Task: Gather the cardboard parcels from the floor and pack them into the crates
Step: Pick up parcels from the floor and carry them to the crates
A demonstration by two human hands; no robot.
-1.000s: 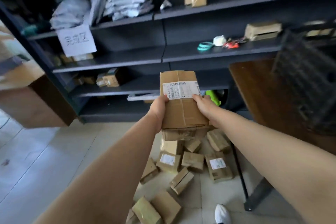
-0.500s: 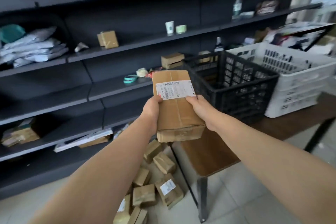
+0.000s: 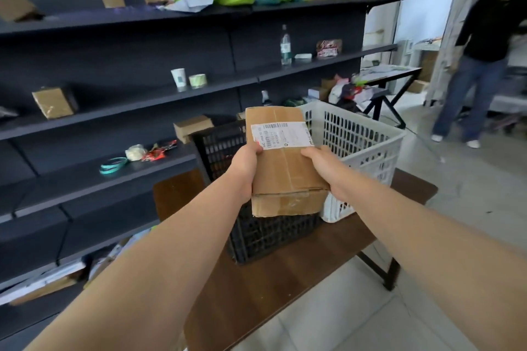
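In the head view, both hands held one cardboard parcel (image 3: pixel 285 171) out in front of the person, lifted clear of everything below it. The left hand (image 3: pixel 245 163) gripped the parcel's left edge, thumb on the top face and the other fingers hidden beneath. The right hand (image 3: pixel 321 164) gripped the right edge the same way, thumb curled onto the top. The parcel sat between the two hands, its far end reaching beyond them and its near end hanging back toward the wrists. A white shipping label (image 3: pixel 281 134) lay across the top face just past the thumbs.

Behind and below the parcel stood a black crate (image 3: pixel 218 148), with a white crate (image 3: pixel 359 134) just beside it on the right. Both rested on a brown wooden surface (image 3: pixel 271 288). The parcel hung over the black crate's right part, near where the two crates met.

Dark shelves (image 3: pixel 137 100) ran along the left, carrying a paper cup (image 3: pixel 178 78), a bottle (image 3: pixel 285 45) and small boxes. Another person (image 3: pixel 482 65) stood at the far right.
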